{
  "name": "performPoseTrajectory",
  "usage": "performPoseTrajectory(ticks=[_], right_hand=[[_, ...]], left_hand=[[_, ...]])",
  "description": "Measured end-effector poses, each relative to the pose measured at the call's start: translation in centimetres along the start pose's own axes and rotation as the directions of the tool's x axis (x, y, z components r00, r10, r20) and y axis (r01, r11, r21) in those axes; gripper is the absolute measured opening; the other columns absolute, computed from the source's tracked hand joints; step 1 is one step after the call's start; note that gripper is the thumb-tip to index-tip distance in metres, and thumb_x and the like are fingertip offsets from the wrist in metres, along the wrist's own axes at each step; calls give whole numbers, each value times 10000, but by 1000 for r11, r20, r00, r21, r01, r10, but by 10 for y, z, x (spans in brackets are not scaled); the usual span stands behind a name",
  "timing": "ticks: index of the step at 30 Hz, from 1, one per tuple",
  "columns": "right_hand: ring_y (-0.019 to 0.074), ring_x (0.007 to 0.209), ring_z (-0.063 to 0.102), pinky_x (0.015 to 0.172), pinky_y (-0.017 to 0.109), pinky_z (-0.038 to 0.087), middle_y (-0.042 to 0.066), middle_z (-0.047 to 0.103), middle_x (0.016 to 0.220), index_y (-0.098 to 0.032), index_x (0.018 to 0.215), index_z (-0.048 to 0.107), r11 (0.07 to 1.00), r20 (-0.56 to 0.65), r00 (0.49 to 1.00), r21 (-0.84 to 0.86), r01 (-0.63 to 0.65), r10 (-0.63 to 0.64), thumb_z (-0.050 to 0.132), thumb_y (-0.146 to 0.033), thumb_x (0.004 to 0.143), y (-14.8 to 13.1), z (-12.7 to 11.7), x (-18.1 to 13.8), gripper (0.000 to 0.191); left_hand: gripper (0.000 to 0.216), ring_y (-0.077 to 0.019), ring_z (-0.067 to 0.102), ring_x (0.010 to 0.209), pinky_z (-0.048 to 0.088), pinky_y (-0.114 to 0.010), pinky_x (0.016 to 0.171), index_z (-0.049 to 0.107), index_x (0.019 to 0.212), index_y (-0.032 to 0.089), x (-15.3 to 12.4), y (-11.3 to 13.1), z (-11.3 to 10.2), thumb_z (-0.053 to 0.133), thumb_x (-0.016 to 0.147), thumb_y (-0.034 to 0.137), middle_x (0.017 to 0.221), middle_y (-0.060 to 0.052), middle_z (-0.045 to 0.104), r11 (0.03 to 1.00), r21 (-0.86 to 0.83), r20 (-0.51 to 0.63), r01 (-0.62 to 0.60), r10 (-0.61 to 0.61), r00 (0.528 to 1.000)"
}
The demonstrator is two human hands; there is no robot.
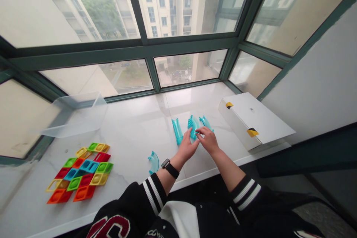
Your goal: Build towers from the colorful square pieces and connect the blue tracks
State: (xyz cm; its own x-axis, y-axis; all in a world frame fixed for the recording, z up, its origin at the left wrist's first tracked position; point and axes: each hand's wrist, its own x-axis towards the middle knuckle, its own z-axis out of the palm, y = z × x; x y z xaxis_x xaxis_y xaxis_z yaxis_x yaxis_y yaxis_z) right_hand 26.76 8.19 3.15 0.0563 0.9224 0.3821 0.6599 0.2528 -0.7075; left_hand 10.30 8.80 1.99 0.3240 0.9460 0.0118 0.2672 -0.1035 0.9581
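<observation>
Left hand [186, 148] and right hand [208, 140] right up together, both clamped on a ribbed teal marble-run curve [193, 126], another teal track piece [177, 131] just beside it on the marble desk [134, 134].

"How's the light?"

"Bright, flat daylight from the windows [184, 7], with pale glare on the marble sill [134, 119] and only faint shadows."

"Sharp?"

"Fairly, though the wide lens bends the window frames [139, 50] toward the edges."

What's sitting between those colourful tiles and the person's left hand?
In the head view, a curved teal track piece lies on the white marble sill, between the colourful tiles and the left hand.
</observation>
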Motion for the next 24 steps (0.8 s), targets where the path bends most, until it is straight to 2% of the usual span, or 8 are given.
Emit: performPoseTrajectory(ticks=[8,14,17,20,22,24], right_hand=[[224,834,699,854,407,589,86,745,1010,-217,1041,774,1000,6,1000,5,-5,5,620,-231,942,1,2,-1,184],[216,838,689,853,395,598,81,734,1038,-234,1260,711,1000,11,1000,-3,-5,5,625,-239,931,5,-2,-4,341],[200,814,680,832,381,606,62,719,1035,-236,1353,652,1000,3,1000,6,-21,21,632,-241,922,5,-6,-13,432],[188,776,673,810,368,614,48,714,1017,-234,1386,617,998,-20,999,42,-44,44,622,-246,922,5,-4,-40,464],[184,736,669,765,350,616,39,717,977,-232,1370,622,996,-24,998,65,-62,64,610,-252,929,5,3,-66,442],[183,694,672,703,328,611,33,724,927,-230,1319,647,993,-19,996,87,-82,84,590,-253,941,5,13,-94,383]], left_hand=[[762,-336,384,1576,387,-561,1250,406,1596,257,0,1,0,709,904,360,1684,-162,409,1000,-10,4,24,-24,1000],[780,-356,486,1501,480,-561,1184,417,1606,262,-21,17,-10,736,900,353,1682,-187,400,994,-104,35,37,-34,999],[730,-336,574,1422,529,-542,1143,455,1589,263,-46,25,-31,724,919,371,1644,-187,456,994,-111,84,-20,30,996],[569,-287,677,1278,592,-477,1061,563,1503,261,-73,24,-66,672,964,408,1528,-161,594,996,-80,109,-33,42,993],[471,-254,737,1104,634,-436,935,641,1407,259,-90,17,-94,649,968,430,1354,-133,712,1000,-5,66,-15,16,998],[410,-236,746,987,634,-403,850,692,1314,258,-107,3,-122,643,957,453,1203,-100,769,995,93,-33,28,-25,999]])
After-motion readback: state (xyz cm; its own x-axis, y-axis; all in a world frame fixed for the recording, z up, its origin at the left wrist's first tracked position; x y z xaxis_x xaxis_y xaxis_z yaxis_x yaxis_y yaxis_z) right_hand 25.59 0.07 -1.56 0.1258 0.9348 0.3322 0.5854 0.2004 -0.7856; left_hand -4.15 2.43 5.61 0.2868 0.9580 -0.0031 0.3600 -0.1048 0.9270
